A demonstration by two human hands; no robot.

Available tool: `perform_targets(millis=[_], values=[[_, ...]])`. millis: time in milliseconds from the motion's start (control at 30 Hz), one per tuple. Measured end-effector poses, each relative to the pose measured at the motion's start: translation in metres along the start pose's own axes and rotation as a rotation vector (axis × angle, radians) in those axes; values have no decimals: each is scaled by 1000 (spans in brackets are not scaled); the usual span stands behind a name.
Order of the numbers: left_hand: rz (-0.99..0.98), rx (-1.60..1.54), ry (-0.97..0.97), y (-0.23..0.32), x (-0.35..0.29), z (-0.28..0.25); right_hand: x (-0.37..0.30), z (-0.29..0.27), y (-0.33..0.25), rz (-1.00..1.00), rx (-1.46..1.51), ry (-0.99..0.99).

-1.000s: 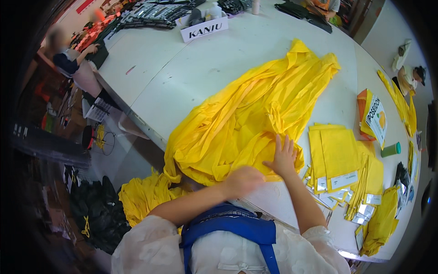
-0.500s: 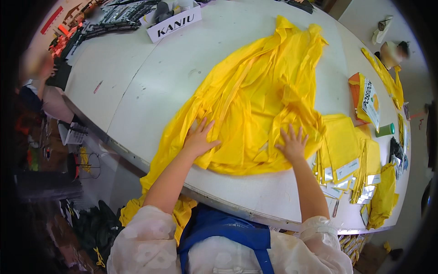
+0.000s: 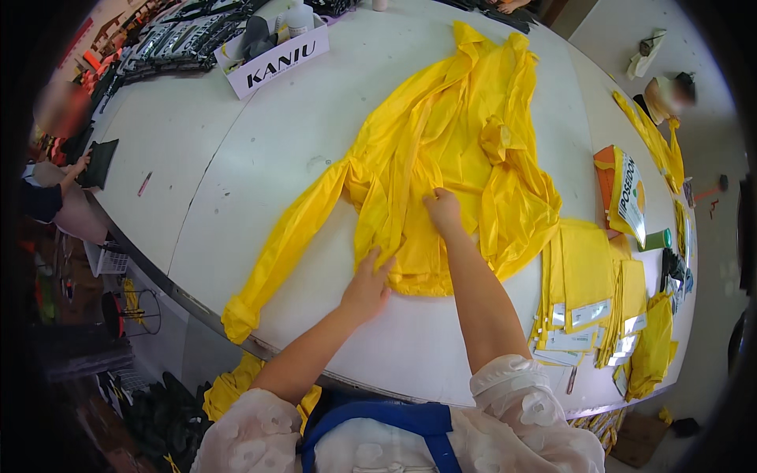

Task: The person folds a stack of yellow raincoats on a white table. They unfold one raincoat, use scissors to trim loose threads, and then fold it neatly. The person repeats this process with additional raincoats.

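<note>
A yellow rain jacket [image 3: 441, 165] lies spread on the white table, its collar end far from me and its hem near. One long sleeve stretches out toward the near left edge of the table. My left hand [image 3: 367, 288] rests by the hem at the jacket's left side, fingers stretched and touching the cloth. Near the middle of the front, my right hand [image 3: 443, 210] is closed with its fingertips pinching the yellow cloth. Wrinkles run along the front strip, and the other sleeve is bunched on the right side.
Folded yellow packs [image 3: 585, 272] lie at the right, near an orange box [image 3: 605, 180] and a green cylinder [image 3: 657, 239]. A white box [image 3: 277, 67] holding bottles stands far left, beside stacked black packs [image 3: 177, 47]. Other people sit at the table's left and far right.
The left sleeve has come out from the jacket's side and now lies on the table. My right hand has moved left and closed on the cloth; my left hand has shifted toward the hem.
</note>
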State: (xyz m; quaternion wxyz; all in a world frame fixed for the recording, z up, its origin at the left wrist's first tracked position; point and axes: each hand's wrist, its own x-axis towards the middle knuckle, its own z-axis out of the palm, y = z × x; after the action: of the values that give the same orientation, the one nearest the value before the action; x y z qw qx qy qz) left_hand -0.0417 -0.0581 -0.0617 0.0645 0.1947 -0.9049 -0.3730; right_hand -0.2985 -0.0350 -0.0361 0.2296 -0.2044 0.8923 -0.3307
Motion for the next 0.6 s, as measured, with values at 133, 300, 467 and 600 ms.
perform_targets(millis=[133,300,467,600], values=[[-180,-277,203,-59,67,-20,-19,-21,-10,-59,1086,217],[-295,-580,675,-74,75,-55,-182,-36,-49,-496,1213,198],[-548,-1912,326,-4,-47,19,-279,-27,-31,-778,309,-1085],[-449,-2125,157,41,-68,30,-306,-85,-38,-655,706,-1110]])
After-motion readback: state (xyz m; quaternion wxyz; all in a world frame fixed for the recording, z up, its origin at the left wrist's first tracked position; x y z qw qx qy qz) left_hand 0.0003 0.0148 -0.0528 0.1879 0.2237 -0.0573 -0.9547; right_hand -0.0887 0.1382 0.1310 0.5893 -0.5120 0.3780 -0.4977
